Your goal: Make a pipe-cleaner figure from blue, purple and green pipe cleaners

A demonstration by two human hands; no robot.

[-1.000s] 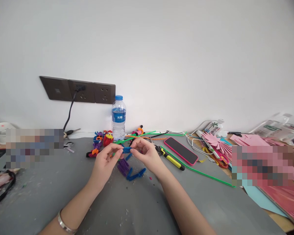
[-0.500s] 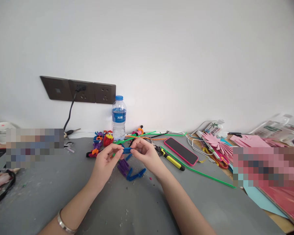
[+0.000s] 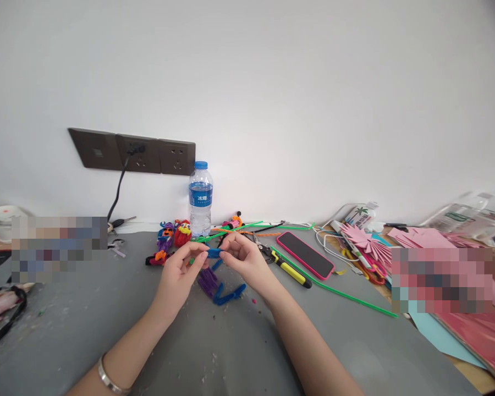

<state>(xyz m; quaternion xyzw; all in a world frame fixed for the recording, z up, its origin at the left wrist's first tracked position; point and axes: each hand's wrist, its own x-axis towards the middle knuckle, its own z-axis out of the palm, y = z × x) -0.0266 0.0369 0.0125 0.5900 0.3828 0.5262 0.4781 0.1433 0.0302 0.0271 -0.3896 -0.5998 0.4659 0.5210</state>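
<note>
Between my fingertips is a short blue fuzzy piece (image 3: 214, 253), pinched at its left end by my left hand (image 3: 183, 269) and at its right end by my right hand (image 3: 245, 261). Both hands hover over the grey table mat (image 3: 169, 352). Below them hangs or lies a purple fuzzy piece (image 3: 208, 282); its upper part is hidden by my fingers. Bent blue fuzzy stems (image 3: 229, 295) sit beside it. Fuzzy figures, one purple and orange (image 3: 165, 236) and one red (image 3: 182, 234), are just behind my left hand.
A water bottle (image 3: 201, 201) stands by the wall. Right of my hands are yellow-handled pliers (image 3: 291, 272), a phone (image 3: 305, 254) and a long green stem (image 3: 355, 300). Pink folded paper (image 3: 367, 242) lies farther right, a black cable (image 3: 8, 324) at far left.
</note>
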